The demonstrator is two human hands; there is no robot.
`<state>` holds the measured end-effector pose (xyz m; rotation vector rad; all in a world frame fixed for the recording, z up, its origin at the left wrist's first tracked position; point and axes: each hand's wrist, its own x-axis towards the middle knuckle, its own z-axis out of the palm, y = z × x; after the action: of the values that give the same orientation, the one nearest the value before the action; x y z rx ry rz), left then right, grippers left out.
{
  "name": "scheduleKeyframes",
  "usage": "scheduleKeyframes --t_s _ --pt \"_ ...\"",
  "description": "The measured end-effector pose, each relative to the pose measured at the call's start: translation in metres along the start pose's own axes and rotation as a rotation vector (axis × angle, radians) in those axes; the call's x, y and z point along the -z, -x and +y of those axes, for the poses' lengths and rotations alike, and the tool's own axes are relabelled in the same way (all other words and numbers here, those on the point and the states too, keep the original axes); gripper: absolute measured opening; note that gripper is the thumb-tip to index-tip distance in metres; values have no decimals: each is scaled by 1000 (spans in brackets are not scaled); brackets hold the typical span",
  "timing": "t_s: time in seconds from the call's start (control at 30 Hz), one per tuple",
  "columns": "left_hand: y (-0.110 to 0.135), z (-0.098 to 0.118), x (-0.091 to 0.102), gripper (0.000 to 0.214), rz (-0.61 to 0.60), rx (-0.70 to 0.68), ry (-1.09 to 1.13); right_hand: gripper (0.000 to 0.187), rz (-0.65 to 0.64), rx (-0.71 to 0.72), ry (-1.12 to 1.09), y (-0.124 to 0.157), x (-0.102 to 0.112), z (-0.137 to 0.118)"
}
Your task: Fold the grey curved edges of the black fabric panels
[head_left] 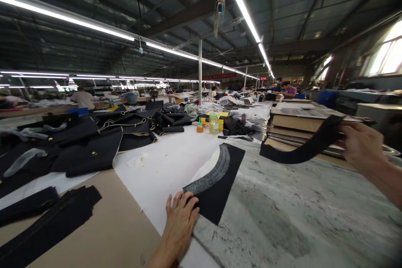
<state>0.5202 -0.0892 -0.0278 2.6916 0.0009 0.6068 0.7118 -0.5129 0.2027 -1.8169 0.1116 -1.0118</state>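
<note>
My left hand [181,217] lies flat with fingers spread on the near corner of a black fabric panel [216,184], which has a curved cut-out edge with grey stitched rows. The panel rests on white paper [169,163] and a marbled table top [282,201]. My right hand [361,146] is raised at the right and closed on one end of a curved black fabric strip [301,146]. The strip hangs in the air above the table, its free end pointing left.
A stack of cardboard sheets [295,123] sits behind the strip. Dark garment pieces [91,146] cover the left of the table, with brown cardboard [109,222] in front. A small orange bottle [200,127] and clear bottle [214,124] stand mid-table. Other people work far off.
</note>
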Motion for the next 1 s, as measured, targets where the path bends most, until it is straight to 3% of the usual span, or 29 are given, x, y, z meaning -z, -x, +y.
scheduleKeyframes --t_s 0.13,0.27,0.37,0.53,0.6,0.7,0.9,1.0 --pt "1 2 3 30 22 45 55 39 -315 40 -236 28 -12 -62" --pt "4 6 19 24 29 122 276 23 -685 114 -368 85 -25 -135" --pt "11 14 54 37 53 216 606 17 -986 137 -409 140 -41 -171" --pt "44 40 139 73 57 446 988 13 -1341 205 -371 249 -79 -191" --pt "65 45 164 78 77 568 1018 9 -1435 196 -382 298 -89 -195" --pt "106 38 180 71 157 651 1004 6 -1514 168 -417 370 -95 -203" --pt "217 -23 179 54 423 786 1045 13 -1616 214 -472 491 -84 -227" --pt "277 -49 191 62 444 929 1119 19 -1638 266 -518 535 -77 -238"
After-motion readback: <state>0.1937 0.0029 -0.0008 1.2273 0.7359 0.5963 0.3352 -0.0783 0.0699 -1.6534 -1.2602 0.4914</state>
